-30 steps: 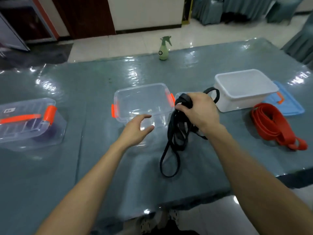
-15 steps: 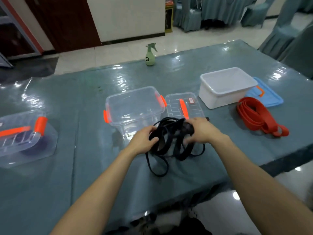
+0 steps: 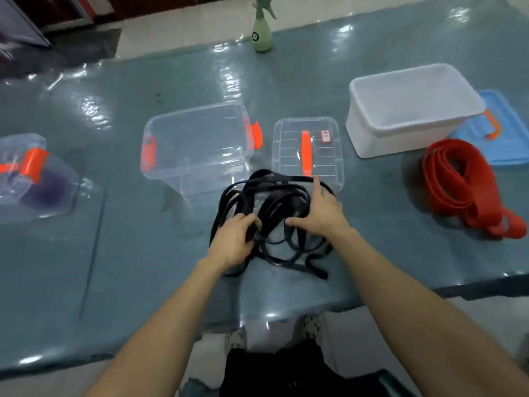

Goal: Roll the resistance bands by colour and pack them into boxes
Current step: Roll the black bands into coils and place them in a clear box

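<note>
Grey-green table (image 3: 86, 253) w/ a glossy plastic cover fills the view, a green spray bottle (image 3: 262, 32) standing at its far edge. Near the front edge, approx. centre, a loose tangle of thin black rubber resistance bands (image 3: 280, 180) lies flat on the cover, its far loops lapping onto a see-through plastic lid (image 3: 286, 147) w/ an orange handle. Left hand (image 3: 233, 239) sits on the tangle's near-left side, fingers curled round a bunch of strands, so gripping as far as the view shows; prob. the anchor for starting a coil. Right hand (image 3: 320, 216) lies over the right side, fingers straight and spread, thumb out toward the left hand. It presses and doesn't clasp, which looks meant to pin the loops so they don't spring apart. Most of the tangle thus sits btwn and beyond the two hands, w/ a few tails trailing toward the person, outside either hold. An open clear plastic box (image 3: 200, 156) w/ orange latches stands just behind-left of the loops (touching or not, can't tell), handy for dropping the roll in, I'd judge. Further right are an open white plastic box (image 3: 400, 133), a blue lid (image 3: 509, 138) at its right, and a heap of wide red resistance bands (image 3: 463, 184), not yet packed. Far left is a closed clear box (image 3: 28, 179) w/ sth purple inside, likely one colour done.
</note>
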A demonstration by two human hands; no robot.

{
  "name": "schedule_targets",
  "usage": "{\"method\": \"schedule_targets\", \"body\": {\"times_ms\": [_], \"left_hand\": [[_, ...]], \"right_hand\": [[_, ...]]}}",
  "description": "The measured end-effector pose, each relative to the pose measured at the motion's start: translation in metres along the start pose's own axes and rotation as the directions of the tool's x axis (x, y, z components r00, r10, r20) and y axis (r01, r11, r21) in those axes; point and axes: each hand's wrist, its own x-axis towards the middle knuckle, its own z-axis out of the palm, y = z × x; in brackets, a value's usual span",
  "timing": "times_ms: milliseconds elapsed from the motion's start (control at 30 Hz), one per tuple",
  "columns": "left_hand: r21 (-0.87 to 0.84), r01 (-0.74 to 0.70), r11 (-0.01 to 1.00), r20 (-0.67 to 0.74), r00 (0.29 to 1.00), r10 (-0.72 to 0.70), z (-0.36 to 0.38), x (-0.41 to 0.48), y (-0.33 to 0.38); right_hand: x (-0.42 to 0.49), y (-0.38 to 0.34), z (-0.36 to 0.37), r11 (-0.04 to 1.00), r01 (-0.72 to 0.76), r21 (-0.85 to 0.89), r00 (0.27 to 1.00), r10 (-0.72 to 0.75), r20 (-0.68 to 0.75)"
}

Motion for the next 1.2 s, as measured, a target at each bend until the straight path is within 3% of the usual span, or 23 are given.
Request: {"method": "schedule_targets", "body": {"times_ms": [67, 133, 200, 300, 333, 367, 433, 467, 500, 567, 633, 700, 800, 933, 1000, 1067, 1133, 1200], "left_hand": [[-0.122, 0.049, 0.991, -0.106, 0.992, -0.062, -0.007, -0.011, -0.005], [-0.299, 0.118, 0.947, -0.231, 0.954, -0.192, -0.024, -0.016, -0.004], [-0.453, 0.107, 0.885, -0.366, 0.883, -0.294, -0.046, -0.014, 0.001], [-0.558, 0.049, 0.828, -0.549, 0.726, -0.413, -0.086, -0.01, 0.011], [-0.55, 0.049, 0.834, -0.565, 0.713, -0.415, -0.098, -0.009, 0.013], [-0.499, 0.084, 0.863, -0.526, 0.761, -0.379, -0.108, -0.008, 0.012], [-0.282, 0.204, 0.938, -0.207, 0.941, -0.267, -0.119, -0.007, 0.012], [-0.168, 0.228, 0.959, -0.039, 0.971, -0.237, -0.119, -0.008, 0.013], [-0.097, 0.235, 0.967, 0.021, 0.972, -0.234, -0.116, -0.008, 0.015], [-0.149, 0.237, 0.96, -0.133, 0.957, -0.257, -0.112, -0.007, 0.026], [-0.227, 0.182, 0.957, -0.275, 0.931, -0.242, -0.109, 0.001, 0.044], [-0.186, 0.127, 0.974, -0.178, 0.971, -0.161, -0.108, 0.013, 0.059], [-0.112, 0.07, 0.991, -0.008, 0.997, -0.071, -0.101, 0.027, 0.073], [-0.236, 0.028, 0.971, -0.022, 0.999, -0.034, -0.089, 0.039, 0.085], [-0.184, 0.029, 0.983, -0.058, 0.998, -0.04, -0.09, 0.044, 0.089], [-0.198, 0.098, 0.975, -0.102, 0.988, -0.12, -0.098, 0.049, 0.088], [-0.204, 0.144, 0.968, -0.167, 0.969, -0.179, -0.12, 0.051, 0.09], [-0.129, 0.114, 0.985, -0.231, 0.963, -0.142, -0.151, 0.051, 0.095]], "right_hand": [[0.003, -0.001, -0.002, 0.995, 0.083, 0.049, 0.996, -0.084, 0.005], [0.001, -0.003, -0.004, 0.984, 0.162, 0.072, 0.984, -0.155, -0.091], [-0.002, -0.007, -0.012, 0.972, 0.201, 0.119, 0.968, -0.178, -0.178], [-0.001, -0.018, -0.031, 0.924, 0.241, 0.297, 0.953, -0.167, -0.253], [0.002, -0.022, -0.041, 0.905, 0.271, 0.327, 0.938, -0.173, -0.3], [0.004, -0.028, -0.053, 0.891, 0.307, 0.335, 0.921, -0.188, -0.342], [0.005, -0.04, -0.079, 0.862, 0.364, 0.353, 0.901, -0.229, -0.369], [0.003, -0.046, -0.092, 0.847, 0.386, 0.365, 0.893, -0.245, -0.377], [0.0, -0.05, -0.103, 0.834, 0.411, 0.369, 0.88, -0.258, -0.398], [-0.006, -0.053, -0.123, 0.828, 0.456, 0.327, 0.851, -0.299, -0.432], [-0.014, -0.049, -0.136, 0.866, 0.429, 0.257, 0.88, -0.337, -0.335], [-0.023, -0.046, -0.147, 0.878, 0.395, 0.27, 0.913, -0.343, -0.221], [-0.041, -0.046, -0.169, 0.773, 0.442, 0.456, 0.892, -0.325, -0.313], [-0.062, -0.047, -0.197, 0.587, 0.557, 0.587, 0.829, -0.357, -0.43], [-0.066, -0.045, -0.21, 0.523, 0.592, 0.613, 0.805, -0.347, -0.481], [-0.066, -0.04, -0.22, 0.586, 0.586, 0.559, 0.799, -0.305, -0.519], [-0.059, -0.032, -0.223, 0.832, 0.496, 0.249, 0.804, -0.331, -0.493], [-0.057, -0.034, -0.216, 0.917, 0.392, -0.08, 0.847, -0.393, -0.358]]}}
